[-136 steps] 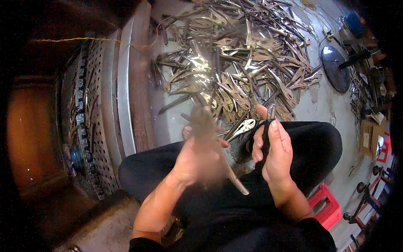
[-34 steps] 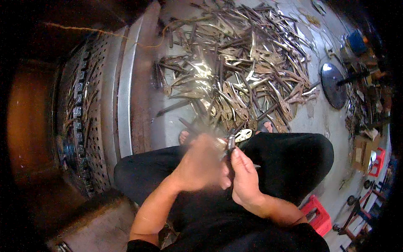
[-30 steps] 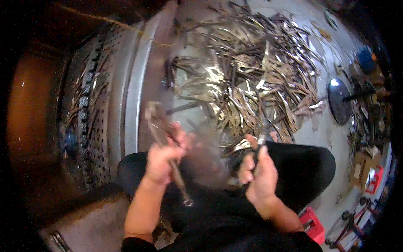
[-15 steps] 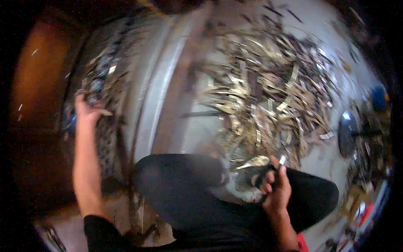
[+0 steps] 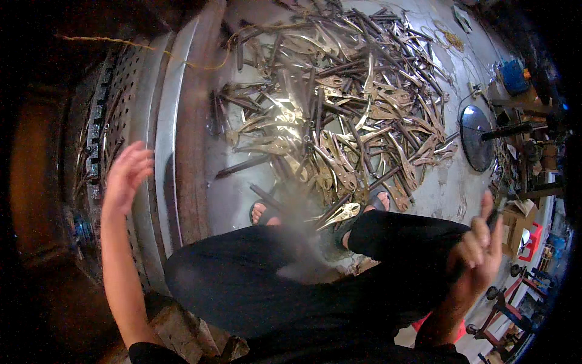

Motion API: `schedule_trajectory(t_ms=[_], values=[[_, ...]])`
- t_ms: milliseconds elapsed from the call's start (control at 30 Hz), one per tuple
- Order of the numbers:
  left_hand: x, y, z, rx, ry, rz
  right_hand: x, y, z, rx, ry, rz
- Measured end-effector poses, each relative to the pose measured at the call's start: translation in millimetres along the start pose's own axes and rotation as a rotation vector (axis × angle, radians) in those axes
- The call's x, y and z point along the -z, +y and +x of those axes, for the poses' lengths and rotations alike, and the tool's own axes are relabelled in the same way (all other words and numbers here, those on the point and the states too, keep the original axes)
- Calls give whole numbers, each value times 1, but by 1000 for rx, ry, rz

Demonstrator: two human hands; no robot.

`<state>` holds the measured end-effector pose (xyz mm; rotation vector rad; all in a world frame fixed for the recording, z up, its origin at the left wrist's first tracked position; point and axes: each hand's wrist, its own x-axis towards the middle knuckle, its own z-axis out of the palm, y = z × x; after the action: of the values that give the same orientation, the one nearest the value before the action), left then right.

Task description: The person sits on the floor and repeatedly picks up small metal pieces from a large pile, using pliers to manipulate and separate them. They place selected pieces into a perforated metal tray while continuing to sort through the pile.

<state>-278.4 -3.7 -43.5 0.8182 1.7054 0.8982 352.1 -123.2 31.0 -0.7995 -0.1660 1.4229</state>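
My left hand (image 5: 128,175) is raised beside a perforated metal panel (image 5: 128,76), fingers loosely apart and nothing in them. At the right, above my knee, my right hand (image 5: 476,252) is blurred. Its lower fingers are curled, with one or two stretched upward; something dark shows along them, its kind unclear. On the floor ahead lies a large heap of locking pliers (image 5: 339,159), bare metal jaws mixed with dark handles. One pair of shiny locking pliers (image 5: 344,212) rests at the heap's near edge, between my sandalled feet.
A metal ledge (image 5: 166,130) and a brown beam (image 5: 197,182) run along the left of the heap. To the right stand a round black base (image 5: 476,136), a blue object (image 5: 514,77), a red plastic item (image 5: 531,241) and a wheeled frame (image 5: 508,312). A yellowish cord (image 5: 109,41) crosses the upper left.
My left hand has come back from the clutter at the left, where it seemed to touch something. My right hand has moved right, away from between my knees. The view has shifted.
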Motion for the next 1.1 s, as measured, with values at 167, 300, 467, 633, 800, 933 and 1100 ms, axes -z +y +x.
schedule_trajectory(t_ms=[167,300,467,633,800,933,1100], values=[[-85,-7,9,-76,-494,608,20,-21,26,142,-100,76],[-146,-32,39,-153,-632,881,29,-24,27,132,-132,111],[-224,-93,74,-296,-745,1342,38,-39,25,146,-58,134],[-285,-176,79,-585,-497,1259,43,-45,21,179,4,75],[-377,-169,59,-1083,-599,1166,40,-44,19,194,10,89],[-426,-166,62,-1277,-679,1390,39,-42,19,210,-2,94],[-449,-170,70,-1272,-684,1633,40,-39,17,240,-7,98]])
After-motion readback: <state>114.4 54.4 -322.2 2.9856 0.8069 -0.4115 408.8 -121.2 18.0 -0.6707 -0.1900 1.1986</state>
